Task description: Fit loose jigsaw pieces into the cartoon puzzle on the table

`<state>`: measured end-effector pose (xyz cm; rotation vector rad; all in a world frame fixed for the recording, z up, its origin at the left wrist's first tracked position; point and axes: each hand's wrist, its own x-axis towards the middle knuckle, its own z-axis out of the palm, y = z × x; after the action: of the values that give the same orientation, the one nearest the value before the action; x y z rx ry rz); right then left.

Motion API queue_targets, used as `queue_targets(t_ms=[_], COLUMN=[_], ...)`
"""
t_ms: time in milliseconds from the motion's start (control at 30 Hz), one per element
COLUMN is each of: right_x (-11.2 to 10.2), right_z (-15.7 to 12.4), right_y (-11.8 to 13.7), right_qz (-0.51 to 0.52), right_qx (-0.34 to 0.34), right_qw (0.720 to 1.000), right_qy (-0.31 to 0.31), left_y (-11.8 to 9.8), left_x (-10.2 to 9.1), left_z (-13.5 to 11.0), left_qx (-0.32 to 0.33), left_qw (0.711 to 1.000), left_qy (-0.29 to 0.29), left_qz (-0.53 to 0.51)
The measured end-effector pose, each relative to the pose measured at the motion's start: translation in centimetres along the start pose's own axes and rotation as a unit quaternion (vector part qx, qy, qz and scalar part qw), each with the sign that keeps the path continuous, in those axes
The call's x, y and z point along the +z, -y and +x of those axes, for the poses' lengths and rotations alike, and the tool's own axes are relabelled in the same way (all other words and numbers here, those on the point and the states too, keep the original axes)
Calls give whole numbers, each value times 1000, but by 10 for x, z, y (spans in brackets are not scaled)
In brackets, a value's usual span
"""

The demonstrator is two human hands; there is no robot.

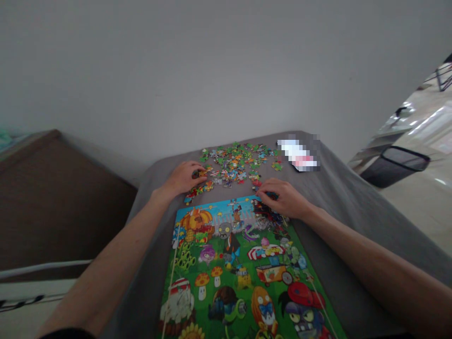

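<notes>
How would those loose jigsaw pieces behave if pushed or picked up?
The loose jigsaw pieces are probably light and stiff, looking like thin card. Lying flat on the grey cloth, they seem unlikely to roll. Jumbled together, they would probably drag each other when pushed.

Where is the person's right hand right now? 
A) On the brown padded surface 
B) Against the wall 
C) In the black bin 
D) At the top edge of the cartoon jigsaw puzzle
D: the right hand lies at the top edge of the jigsaw puzzle, just below the loose pieces.
</notes>
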<state>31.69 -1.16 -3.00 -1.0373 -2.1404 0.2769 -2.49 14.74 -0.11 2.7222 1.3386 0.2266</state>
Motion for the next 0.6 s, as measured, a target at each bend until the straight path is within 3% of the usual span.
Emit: queue_targets(t_ms=[167,333,600], right_x=[0,-1,-4], right_z=[0,0,1], right_y=[-1,0,2], right_qz=[5,3,-2], right_qx=[5,2,-6], right_qw=[1000,1000,1000], right_qy=[7,13,4], left_y=[4,7,-6], left_x=[-1,2,-4], left_z=[3,5,-5], left_qx=[-25,-10,10], left_qw=[1000,1000,999], left_qy=[12,11,-31], left_qz=[-1,-5,-14])
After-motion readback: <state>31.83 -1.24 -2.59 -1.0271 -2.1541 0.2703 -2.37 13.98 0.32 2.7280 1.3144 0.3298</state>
